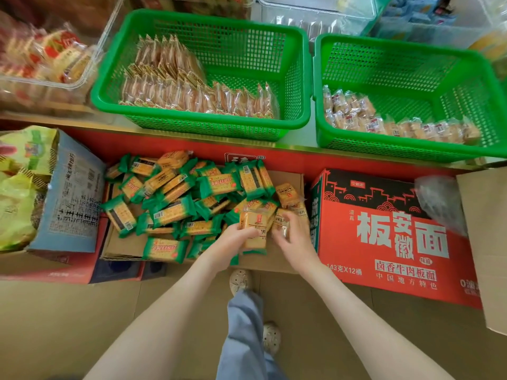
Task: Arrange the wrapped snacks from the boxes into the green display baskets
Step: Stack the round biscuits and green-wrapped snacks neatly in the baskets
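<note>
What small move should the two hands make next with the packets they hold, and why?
Probably lift them toward the green baskets. The left hand and the right hand each grip orange packets above the pile, and both baskets have free room behind their front rows. Which basket, I cannot tell.

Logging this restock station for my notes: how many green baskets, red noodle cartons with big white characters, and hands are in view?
Green baskets: 2
Red noodle carton: 1
Hands (left hand, right hand), both gripping wrapped snacks: 2
Total: 5
</note>
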`<state>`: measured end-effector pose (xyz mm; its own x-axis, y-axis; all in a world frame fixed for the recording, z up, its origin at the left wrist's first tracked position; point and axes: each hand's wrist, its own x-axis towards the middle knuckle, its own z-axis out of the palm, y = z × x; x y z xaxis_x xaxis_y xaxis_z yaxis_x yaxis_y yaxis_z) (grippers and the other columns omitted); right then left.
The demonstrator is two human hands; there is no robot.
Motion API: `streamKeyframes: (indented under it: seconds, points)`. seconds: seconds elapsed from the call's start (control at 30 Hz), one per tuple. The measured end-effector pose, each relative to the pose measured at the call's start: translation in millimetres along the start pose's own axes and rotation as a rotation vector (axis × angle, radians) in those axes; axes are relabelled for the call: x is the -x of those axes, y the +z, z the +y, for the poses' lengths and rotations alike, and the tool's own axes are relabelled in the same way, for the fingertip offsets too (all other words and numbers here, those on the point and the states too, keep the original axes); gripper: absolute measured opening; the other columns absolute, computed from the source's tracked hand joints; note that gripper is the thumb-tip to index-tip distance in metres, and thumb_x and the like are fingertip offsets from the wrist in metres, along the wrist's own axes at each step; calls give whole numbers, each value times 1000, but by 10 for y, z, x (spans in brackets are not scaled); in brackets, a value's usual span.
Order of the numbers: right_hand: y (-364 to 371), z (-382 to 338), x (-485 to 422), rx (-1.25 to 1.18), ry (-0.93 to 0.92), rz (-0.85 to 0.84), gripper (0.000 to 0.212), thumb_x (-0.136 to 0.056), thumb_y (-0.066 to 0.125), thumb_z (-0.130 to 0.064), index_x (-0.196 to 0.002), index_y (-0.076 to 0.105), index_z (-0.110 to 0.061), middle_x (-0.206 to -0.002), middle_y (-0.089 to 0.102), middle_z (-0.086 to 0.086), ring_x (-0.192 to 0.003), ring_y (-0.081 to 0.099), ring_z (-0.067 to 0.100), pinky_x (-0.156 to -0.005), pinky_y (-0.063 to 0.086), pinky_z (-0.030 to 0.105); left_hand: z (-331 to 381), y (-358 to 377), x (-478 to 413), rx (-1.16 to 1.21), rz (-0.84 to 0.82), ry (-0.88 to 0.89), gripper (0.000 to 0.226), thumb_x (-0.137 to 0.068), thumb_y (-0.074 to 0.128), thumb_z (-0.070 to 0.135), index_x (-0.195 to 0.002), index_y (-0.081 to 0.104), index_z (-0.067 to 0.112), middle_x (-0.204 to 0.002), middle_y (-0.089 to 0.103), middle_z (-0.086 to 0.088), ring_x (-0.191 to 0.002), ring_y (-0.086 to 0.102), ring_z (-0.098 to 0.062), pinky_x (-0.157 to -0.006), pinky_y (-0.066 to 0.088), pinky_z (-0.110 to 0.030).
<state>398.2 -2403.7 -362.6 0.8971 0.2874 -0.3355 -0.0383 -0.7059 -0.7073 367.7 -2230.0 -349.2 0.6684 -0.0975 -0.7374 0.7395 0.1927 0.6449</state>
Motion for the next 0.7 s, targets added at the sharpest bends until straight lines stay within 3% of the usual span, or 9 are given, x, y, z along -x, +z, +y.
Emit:
streamKeyframes:
  seconds: [0.07,0.13,0.17,0.23,0.33,0.43,0.6,0.7]
  points:
    - [46,108,-101,487,-100,-61,67,-92,54,-30,-149,21,-20,-154,21,5,-142,16,25,-115,16,43,37,-27,-9,-51,11,-5,14,-92,58,15,-106,58,20,-105,68,-5,-99,66,-21,-92,53,-36]
    - [102,165,-177,745,-128,-191,73,-91,54,-25,-152,13,-20,-158,13,10,-145,10,29,-116,6,46,61,-77,-10,-179,8,-11,21,-93,58,23,-113,56,22,-111,66,-3,-101,64,-18,-89,54,-34]
    - [124,185,-211,827,-148,-207,74,-90,55,-20,-152,14,-19,-157,15,13,-145,12,31,-116,7,47,86,-105,-3,-225,-1,-18,28,-94,57,29,-121,52,22,-113,64,1,-100,62,-13,-83,54,-29]
    - [147,209,-280,940,-180,-174,78,-82,67,-16,-150,28,-16,-150,33,19,-138,32,34,-111,24,51,156,-181,32,-252,-26,-31,48,-94,54,45,-135,41,25,-119,58,9,-100,58,-2,-81,51,-22]
    - [201,209,-347,1009,-177,-103,87,-61,84,-17,-140,48,-14,-130,57,22,-110,58,36,-86,47,47,253,-284,89,-258,-38,-80,76,-89,46,64,-149,24,23,-141,42,9,-121,51,-12,-102,40,-27]
    - [201,153,-372,1049,-204,-117,90,-60,85,-22,-141,46,-15,-124,60,21,-108,58,35,-89,45,45,344,-335,122,-232,10,-101,72,-95,37,60,-152,13,23,-153,29,2,-135,38,-23,-104,28,-31]
    - [226,182,-468,1037,-232,-81,92,-41,91,-23,-127,59,-8,-99,63,22,-95,59,39,-93,30,49,315,-468,33,-175,50,-92,75,-89,46,63,-149,25,24,-147,39,2,-130,43,-20,-112,33,-37]
    - [184,116,-420,979,-226,-118,96,-41,91,-27,-125,47,-12,-101,59,17,-95,56,37,-94,35,49,326,-481,37,-158,67,-58,59,-91,51,54,-139,39,22,-128,55,2,-113,57,-16,-98,49,-32]
